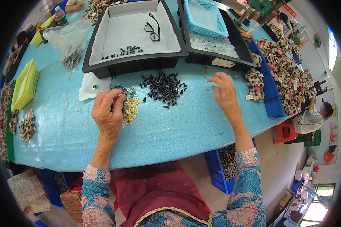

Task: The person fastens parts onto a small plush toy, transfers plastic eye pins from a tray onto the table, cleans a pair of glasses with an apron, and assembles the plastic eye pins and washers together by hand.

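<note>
- Both my forearms reach up from the lower edge onto the blue table (pixel 170 128), palms down.
- Ahead sits a black tray (pixel 134 36) with a white liner — it holds a pair of glasses (pixel 153 28) and a few dark bits; the tray beside it carries a turquoise basket (pixel 205 16).
- My left hand (pixel 108 113) is curled, fingertips pinching into the pile of yellow and white washers (pixel 130 106).
- My right hand (pixel 224 90) rests loosely bent on the table right of the black screws (pixel 165 87) — whether it holds anything, I cannot tell.

The table (pixel 178 125) is speckled light blue. Black small parts (pixel 163 87) lie by yellow and white washers (pixel 130 106). The tray (pixel 134 60) is black with a white lining, the basket (pixel 205 16) turquoise, the fabric pieces (pixel 286 73) leopard-spotted.
</note>
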### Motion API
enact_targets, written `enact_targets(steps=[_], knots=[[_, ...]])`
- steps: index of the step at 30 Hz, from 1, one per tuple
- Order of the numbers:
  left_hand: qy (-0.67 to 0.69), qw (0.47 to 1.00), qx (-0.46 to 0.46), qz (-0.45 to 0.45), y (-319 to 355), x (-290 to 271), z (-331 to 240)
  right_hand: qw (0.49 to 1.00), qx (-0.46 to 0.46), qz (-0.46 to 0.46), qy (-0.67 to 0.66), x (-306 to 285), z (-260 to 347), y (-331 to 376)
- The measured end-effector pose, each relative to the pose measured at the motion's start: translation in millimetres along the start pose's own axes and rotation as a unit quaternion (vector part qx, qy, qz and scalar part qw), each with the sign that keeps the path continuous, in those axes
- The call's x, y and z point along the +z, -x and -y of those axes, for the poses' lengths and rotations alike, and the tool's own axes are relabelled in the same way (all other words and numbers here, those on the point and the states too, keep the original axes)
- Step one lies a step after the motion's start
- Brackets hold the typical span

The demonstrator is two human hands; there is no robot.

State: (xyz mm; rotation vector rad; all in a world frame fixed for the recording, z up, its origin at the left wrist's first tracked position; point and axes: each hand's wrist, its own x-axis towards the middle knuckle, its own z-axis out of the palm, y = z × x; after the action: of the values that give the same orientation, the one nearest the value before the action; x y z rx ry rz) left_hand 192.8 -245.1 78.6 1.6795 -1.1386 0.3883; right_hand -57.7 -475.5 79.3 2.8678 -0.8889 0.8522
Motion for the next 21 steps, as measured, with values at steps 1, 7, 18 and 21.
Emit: enact_targets(steps=[1,7,18,21], knots=[[-0.005,1.0,-0.002,0.001,-1,-1,2,0.995,-0.002,-0.035,-0.092,5,14,-9],[0.039,0.993,-0.073,-0.085,-4,-7,14,0.979,0.014,0.044,-0.198,34,46,-18],[-0.084,0.981,-0.03,0.172,27,-42,-6,0.942,0.112,0.06,-0.311,20,69,-17],[-0.108,0.98,-0.031,0.166,35,-47,-5,0.834,0.184,0.117,-0.508,9,104,-28]])
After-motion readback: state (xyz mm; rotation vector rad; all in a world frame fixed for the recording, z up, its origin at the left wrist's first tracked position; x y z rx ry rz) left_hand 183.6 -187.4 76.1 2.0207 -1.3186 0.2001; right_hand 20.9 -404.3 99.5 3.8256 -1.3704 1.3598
